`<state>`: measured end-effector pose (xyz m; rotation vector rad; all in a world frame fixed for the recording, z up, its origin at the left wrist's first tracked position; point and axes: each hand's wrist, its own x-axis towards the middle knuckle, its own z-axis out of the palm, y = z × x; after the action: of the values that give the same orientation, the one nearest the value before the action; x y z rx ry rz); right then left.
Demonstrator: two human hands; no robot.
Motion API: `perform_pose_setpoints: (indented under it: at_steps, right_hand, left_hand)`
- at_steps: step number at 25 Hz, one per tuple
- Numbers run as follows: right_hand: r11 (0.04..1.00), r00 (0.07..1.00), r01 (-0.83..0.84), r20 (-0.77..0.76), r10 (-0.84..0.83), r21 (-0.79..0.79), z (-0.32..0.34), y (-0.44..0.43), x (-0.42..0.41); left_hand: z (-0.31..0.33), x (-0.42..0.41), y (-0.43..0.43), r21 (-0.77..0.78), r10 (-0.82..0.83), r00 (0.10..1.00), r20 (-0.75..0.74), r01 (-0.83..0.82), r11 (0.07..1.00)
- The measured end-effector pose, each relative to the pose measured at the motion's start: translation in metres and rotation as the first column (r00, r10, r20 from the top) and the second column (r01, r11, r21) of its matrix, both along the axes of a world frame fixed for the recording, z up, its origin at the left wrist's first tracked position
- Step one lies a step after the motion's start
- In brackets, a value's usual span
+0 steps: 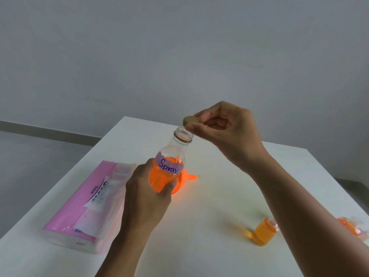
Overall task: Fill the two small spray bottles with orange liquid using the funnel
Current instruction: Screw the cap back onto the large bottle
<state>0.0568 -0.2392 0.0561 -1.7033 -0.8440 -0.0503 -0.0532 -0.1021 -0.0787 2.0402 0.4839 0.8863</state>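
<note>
Above the white table [229, 186], left hand [145, 188] grips the lower body of the tilted bottle [169, 166], labelled "Spray", part full of orange liquid, mouth open. Right hand [225, 132] pinches the cap [188, 119] just beside the mouth. Orange funnel [186, 179] lies behind the bottle. One filled small bottle [264, 233] stands near right; another [351, 226] shows blurred past the right forearm. Pink tissue pack [85, 208] at left.

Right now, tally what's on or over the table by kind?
Large bottles: 1, the "Spray" bottle, in the left hand
Caps: 1, cap, in the right hand
Small bottles: 2, one, another partly hidden
Funnels: 1, funnel
Tissue packs: 1, pack
Total: 6
</note>
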Motion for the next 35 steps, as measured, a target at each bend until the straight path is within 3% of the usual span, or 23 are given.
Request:
perform_pose_setpoints:
  at_steps: [2, 5, 8, 15, 19, 25, 26, 28, 32, 33, 35]
  right_hand:
    - [0.979, 0.998, 0.016, 0.067, -0.002, -0.203, 0.0, 0.0, 0.005]
    - [0.936, 0.989, -0.039, 0.12, 0.085, -0.349, 0.003, -0.002, 0.011]
    - [0.828, 0.927, -0.025, 0.297, 0.229, -0.561, 0.015, 0.0, 0.012]
    - [0.569, 0.815, 0.315, 0.524, 0.248, -0.759, 0.02, 0.016, 0.015]
    - [0.607, 0.784, 0.224, 0.511, 0.353, -0.762, 0.031, 0.008, 0.028]
    - [0.676, 0.531, 0.24, 0.677, 0.51, -0.697, 0.02, 0.005, 0.035]
    - [0.662, 0.527, 0.275, 0.685, 0.503, -0.698, 0.016, 0.008, 0.035]
    - [0.593, 0.612, 0.36, 0.662, 0.432, -0.72, 0.009, 0.014, 0.033]
    - [0.44, 0.87, 0.355, 0.463, 0.168, -0.825, 0.005, 0.026, 0.027]
    - [0.431, 0.9, 0.327, 0.416, 0.131, -0.841, 0.01, 0.028, 0.025]
    - [0.526, 0.869, 0.344, 0.476, 0.136, -0.778, 0.019, 0.027, 0.024]
  left_hand:
    - [-0.001, 0.0, 0.001, 0.001, 0.0, 1.0, -0.002, 0.0, 1.0]
    - [-0.004, 0.002, 0.002, 0.013, -0.004, 1.0, -0.018, 0.005, 1.0]
    - [-0.007, 0.003, 0.003, 0.035, -0.011, 0.999, -0.032, 0.012, 0.999]
    - [-0.01, 0.005, 0.005, 0.127, -0.071, 0.995, -0.065, 0.079, 0.989]
    - [-0.004, 0.005, 0.006, 0.074, -0.099, 0.995, -0.025, 0.101, 0.992]
    - [0.002, 0.001, 0.011, 0.067, -0.145, 0.989, -0.002, 0.145, 0.987]
    - [0.002, 0.002, 0.011, 0.067, -0.154, 0.988, -0.007, 0.154, 0.986]
    - [-0.002, 0.003, 0.01, 0.089, -0.132, 0.991, -0.027, 0.134, 0.987]
    - [-0.001, 0.005, 0.003, 0.279, 0.091, 0.995, -0.05, -0.074, 0.958]
    - [0.002, 0.005, 0.002, 0.293, 0.118, 0.993, -0.03, -0.104, 0.951]
    - [0.01, 0.003, 0.003, 0.235, 0.088, 0.996, 0.007, -0.087, 0.968]
